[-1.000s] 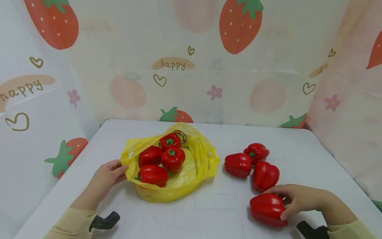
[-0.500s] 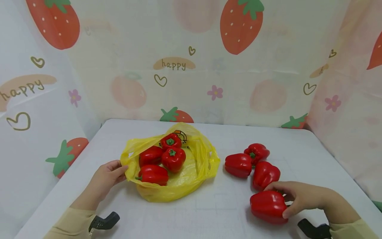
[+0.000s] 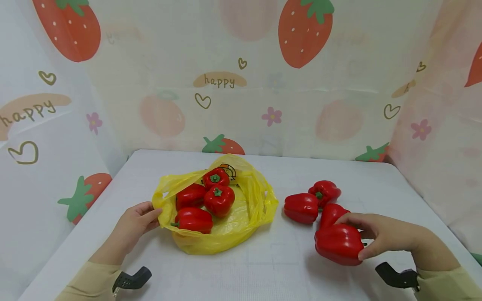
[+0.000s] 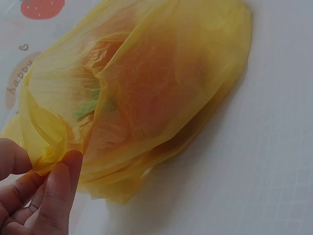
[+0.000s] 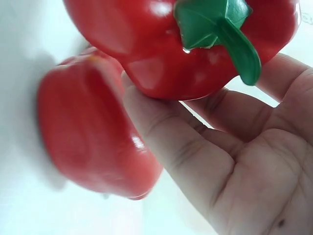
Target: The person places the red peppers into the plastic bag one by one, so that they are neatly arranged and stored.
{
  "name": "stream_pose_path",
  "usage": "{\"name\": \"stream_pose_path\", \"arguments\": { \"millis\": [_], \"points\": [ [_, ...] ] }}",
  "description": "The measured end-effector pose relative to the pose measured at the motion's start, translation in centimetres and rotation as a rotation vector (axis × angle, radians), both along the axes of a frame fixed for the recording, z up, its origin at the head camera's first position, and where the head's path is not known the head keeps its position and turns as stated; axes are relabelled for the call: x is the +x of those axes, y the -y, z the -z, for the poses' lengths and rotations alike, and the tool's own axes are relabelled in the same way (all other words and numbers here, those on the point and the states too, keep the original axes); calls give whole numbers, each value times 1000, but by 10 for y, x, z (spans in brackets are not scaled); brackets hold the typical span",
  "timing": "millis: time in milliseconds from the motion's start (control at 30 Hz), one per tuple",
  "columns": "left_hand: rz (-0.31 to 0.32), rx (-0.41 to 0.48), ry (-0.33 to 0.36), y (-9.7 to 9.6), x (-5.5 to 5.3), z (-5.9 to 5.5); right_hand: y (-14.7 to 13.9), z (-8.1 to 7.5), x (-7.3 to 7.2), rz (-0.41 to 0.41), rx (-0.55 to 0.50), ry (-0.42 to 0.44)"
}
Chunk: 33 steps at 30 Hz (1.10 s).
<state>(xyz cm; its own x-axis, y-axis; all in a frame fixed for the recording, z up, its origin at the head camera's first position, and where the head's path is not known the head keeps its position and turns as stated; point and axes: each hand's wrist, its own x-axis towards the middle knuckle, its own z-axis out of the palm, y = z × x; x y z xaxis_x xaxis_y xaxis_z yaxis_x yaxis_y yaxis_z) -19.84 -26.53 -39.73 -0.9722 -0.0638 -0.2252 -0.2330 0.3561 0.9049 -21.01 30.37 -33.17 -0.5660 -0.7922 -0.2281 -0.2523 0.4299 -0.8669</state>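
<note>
My left hand (image 3: 138, 221) pinches the left rim of a yellow plastic bag (image 3: 211, 246), and the left wrist view shows thumb and fingertips on the gathered film (image 4: 49, 156). The bag lies wide open with several red bell peppers (image 3: 193, 220) inside. On the right, my right hand (image 3: 384, 236) grips another red bell pepper (image 3: 338, 244) between thumb and fingers, lifted over the table with its shadow below. Its green stem (image 5: 239, 49) points towards my palm in the right wrist view. Just behind it lies a bell pepper (image 3: 332, 213), partly hidden in the head view.
Two more red bell peppers, one nearer (image 3: 301, 207) and one farther back (image 3: 325, 192), lie right of the bag. The white table (image 3: 263, 276) is bounded by a patterned cloth backdrop (image 3: 263, 96) at the back and sides.
The right hand has raised its bell pepper off the table and moved it slightly away from me, overlapping the pepper behind. The left hand and bag have stayed put.
</note>
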Motion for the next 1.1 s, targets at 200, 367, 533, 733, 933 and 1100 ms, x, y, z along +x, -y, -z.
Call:
{"name": "stream_pose_path", "arguments": {
  "millis": [200,367,533,733,933,1100],
  "points": [
    [-3,1,5,-1,0,-1,4,-6,-9,-39,-52,-63],
    [-1,8,-5,-1,0,-1,11,-8,-16,-91,-88,-87],
    [0,2,-6,-1,1,-2,19,-15,-23,-56,-67,-122],
    [-7,-3,1,-2,1,-4,31,-20,-32,-7,-52,-121],
    [-13,2,7,-2,1,-5,47,-23,-43,-28,-84,-143],
    [-13,10,2,-3,1,-5,62,-27,-52,-48,-113,-138]
  ]
}}
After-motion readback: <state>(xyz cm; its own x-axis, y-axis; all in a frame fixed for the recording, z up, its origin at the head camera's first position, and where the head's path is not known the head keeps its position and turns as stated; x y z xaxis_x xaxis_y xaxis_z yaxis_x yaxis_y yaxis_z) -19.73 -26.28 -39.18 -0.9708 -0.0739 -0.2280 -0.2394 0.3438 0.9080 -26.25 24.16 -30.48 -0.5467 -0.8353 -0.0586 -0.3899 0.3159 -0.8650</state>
